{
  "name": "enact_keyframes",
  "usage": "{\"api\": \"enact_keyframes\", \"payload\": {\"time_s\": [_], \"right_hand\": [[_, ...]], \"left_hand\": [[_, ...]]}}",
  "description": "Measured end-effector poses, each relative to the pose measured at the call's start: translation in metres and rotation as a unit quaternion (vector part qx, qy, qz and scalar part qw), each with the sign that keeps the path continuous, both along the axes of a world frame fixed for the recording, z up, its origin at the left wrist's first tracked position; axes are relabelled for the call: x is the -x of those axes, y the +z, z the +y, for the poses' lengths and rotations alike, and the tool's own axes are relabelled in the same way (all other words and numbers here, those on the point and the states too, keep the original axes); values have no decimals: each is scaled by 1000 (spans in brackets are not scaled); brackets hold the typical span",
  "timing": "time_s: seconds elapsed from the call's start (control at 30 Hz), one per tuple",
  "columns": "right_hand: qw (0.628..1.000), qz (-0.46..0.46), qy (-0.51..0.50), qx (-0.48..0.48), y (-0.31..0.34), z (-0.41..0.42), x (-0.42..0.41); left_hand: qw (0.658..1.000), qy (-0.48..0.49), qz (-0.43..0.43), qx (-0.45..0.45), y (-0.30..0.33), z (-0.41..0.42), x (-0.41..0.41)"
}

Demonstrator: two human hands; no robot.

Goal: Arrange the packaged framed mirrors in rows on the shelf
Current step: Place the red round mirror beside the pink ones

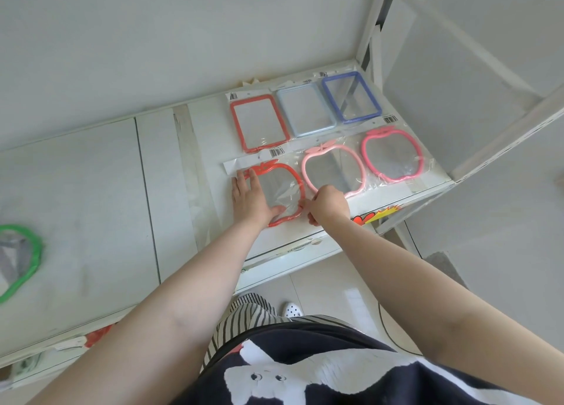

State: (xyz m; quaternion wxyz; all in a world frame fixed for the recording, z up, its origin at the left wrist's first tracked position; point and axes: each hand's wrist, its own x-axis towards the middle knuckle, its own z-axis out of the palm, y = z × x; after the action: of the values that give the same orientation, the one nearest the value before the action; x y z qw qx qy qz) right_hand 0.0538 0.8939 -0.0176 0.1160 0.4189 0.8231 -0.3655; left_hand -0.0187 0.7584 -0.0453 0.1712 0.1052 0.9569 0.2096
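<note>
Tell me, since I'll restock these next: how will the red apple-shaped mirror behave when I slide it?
The red apple mirror probably slides easily: its crinkled clear wrap looks slick on the smooth shelf. It lies flat, so tipping seems unlikely. The loose wrap may slip under the left hand.

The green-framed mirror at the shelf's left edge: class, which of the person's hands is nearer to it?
Left. The left hand lies flat on the red apple mirror, closer to the green-framed mirror; the right hand is farther right.
</note>
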Motion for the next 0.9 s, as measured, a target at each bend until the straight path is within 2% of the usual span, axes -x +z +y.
{"api": "enact_keyframes", "payload": {"time_s": [0.4,0.57,0.67,0.77,0.9], "right_hand": [[998,-18,45,-41,3,-1,-1],[969,-60,149,-187,21,12,-5],[957,-34,152,-244,26,24,-4],[962,19,139,-235,13,34,-4],[976,-19,116,-185,-5,44,-10]], "left_hand": [[1000,1,11,1,3,0,-3],[999,11,46,-9,8,-8,-4],[999,-7,31,-4,12,-12,-6],[999,-35,-8,-4,11,-12,-13],[999,-45,-9,1,2,-7,-17]]}}
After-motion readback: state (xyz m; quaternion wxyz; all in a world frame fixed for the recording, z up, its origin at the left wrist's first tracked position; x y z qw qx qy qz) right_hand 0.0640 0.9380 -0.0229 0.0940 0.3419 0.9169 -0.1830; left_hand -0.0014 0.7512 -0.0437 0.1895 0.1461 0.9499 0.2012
